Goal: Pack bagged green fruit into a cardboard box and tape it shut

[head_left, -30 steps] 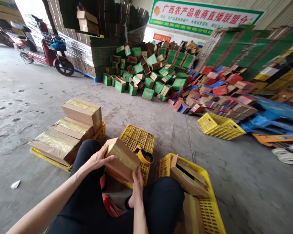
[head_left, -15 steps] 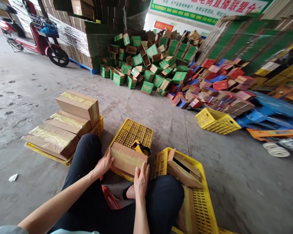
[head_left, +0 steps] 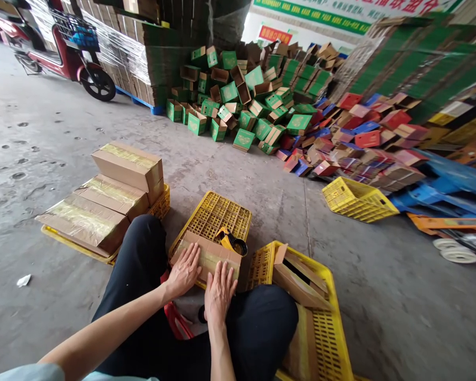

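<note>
A brown cardboard box (head_left: 210, 250) with a strip of yellowish tape lies on an upturned yellow crate (head_left: 218, 211) in front of me. My left hand (head_left: 185, 270) rests flat on the left part of its top, fingers stretched out. Flat fingers of my right hand (head_left: 219, 291) lie on the right part of the same face. Just behind the box, a yellow and black tape dispenser (head_left: 230, 242) sits on the crate. Parts of the box's top are hidden under both hands.
Taped boxes (head_left: 89, 222) fill a yellow crate at left. Another yellow crate (head_left: 335, 328) at right holds cardboard boxes (head_left: 299, 278). Farther off are a yellow crate (head_left: 357, 198), heaped green cartons (head_left: 241, 114), red and blue cartons (head_left: 365, 137) and a red scooter (head_left: 63, 63).
My hands have moved from the box's two ends onto its top, closer together, and now lie flat. The view has shifted slightly.
</note>
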`<state>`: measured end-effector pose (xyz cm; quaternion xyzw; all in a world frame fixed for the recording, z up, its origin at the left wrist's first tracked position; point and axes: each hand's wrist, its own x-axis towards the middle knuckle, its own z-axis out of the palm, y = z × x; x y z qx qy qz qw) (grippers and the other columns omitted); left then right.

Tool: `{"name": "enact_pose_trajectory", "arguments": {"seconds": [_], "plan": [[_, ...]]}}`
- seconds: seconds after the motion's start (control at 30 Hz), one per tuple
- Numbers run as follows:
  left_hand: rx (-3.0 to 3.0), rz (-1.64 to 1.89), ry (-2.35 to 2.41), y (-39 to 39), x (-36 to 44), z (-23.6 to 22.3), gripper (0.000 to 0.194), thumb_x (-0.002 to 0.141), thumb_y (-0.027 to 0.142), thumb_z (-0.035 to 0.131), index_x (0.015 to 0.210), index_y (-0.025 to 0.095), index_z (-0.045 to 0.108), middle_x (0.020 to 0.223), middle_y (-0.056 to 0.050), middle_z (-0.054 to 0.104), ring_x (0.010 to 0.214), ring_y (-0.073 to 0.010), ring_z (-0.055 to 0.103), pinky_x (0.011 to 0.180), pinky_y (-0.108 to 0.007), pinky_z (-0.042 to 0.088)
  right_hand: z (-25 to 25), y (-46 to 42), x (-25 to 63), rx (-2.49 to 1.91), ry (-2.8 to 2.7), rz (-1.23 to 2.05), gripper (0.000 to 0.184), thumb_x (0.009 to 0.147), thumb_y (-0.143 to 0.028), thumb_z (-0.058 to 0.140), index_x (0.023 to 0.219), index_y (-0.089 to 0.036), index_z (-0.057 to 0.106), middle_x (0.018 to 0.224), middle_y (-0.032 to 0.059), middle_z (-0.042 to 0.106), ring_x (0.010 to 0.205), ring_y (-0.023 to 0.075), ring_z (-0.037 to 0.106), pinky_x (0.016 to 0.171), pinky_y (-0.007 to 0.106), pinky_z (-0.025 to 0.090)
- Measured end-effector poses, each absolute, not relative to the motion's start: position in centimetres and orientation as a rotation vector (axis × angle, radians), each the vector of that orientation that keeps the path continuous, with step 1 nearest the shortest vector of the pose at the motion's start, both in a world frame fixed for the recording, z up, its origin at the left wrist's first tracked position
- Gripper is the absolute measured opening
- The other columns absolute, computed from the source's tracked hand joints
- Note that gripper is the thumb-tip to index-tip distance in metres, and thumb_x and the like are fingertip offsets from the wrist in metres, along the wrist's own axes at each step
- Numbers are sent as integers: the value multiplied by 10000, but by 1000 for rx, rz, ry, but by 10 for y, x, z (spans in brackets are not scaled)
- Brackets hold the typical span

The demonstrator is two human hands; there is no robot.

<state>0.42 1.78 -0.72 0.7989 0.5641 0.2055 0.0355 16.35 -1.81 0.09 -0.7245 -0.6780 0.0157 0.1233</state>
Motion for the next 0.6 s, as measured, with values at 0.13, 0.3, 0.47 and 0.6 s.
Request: {"name": "enact_pose_trajectory", "arguments": {"seconds": [0.13, 0.3, 0.47, 0.6], "plan": [[2484, 557, 1441, 16, 31, 4, 552, 1040, 229, 380, 1574, 109, 450, 1660, -164, 373, 1570, -301, 314, 1261, -513, 317, -7, -19, 171, -2020, -1949, 145, 555, 1084, -368, 284, 1571, -195, 488, 1627, 145, 457, 1548, 382, 330, 1220, 669, 254], [2458, 544, 1310, 21, 44, 14, 520, 1063, 278, 405, 1554, 128, 484, 1641, -149, 419, 1552, -283, 360, 1260, -495, 326, -14, -18, 178, -1933, -1854, 182, 552, 1074, -337, 279, 1510, -158, 566, 1534, 165, 571, 1501, 339, 415, 1226, 604, 279], [2423, 567, 1360, 27, 13, 14, 527, 1071, 329, 440, 1580, 195, 452, 1660, -96, 403, 1554, -246, 361, 1277, -466, 298, -7, -19, 176, -1881, -1838, 124, 575, 1096, -399, 256, 1508, -141, 562, 1521, 159, 585, 1497, 326, 415, 1197, 548, 336], [2308, 564, 1567, 29, -26, 13, 532, 1074, 361, 421, 1576, 190, 464, 1661, -105, 400, 1554, -277, 357, 1282, -512, 275, 2, -18, 174, -1887, -1841, 110, 587, 1104, -438, 257, 1521, -140, 544, 1522, 166, 582, 1493, 322, 415, 1200, 561, 336]]}}
